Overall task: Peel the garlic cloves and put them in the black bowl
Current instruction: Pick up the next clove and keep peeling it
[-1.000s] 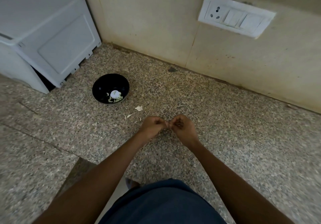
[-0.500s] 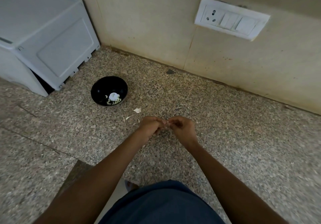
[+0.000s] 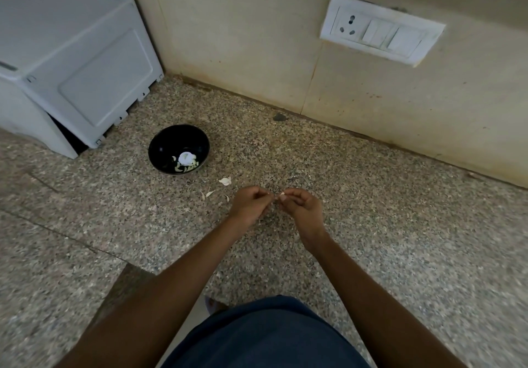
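A black bowl (image 3: 160, 145) sits on the speckled granite counter (image 3: 371, 210), holding several pale peeled garlic cloves (image 3: 185, 160). To its lower right, both my hands hover just above the counter. My right hand (image 3: 301, 210) pinches a small garlic clove (image 3: 282, 195) at its fingertips. My left hand (image 3: 250, 205), fingers curled, pinches a thin bit of the clove's skin, a small gap away from the right hand. Loose skin pieces (image 3: 225, 181) lie on the counter between the bowl and my left hand.
A white plastic appliance (image 3: 71, 62) stands at the back left, close to the bowl. A tiled wall with a white switch and socket plate (image 3: 380, 29) runs along the back. The counter's front edge is at lower left.
My hands, pressed together a second ago, have drawn slightly apart, exposing the pale clove at my right fingertips. The view has tilted down a little.
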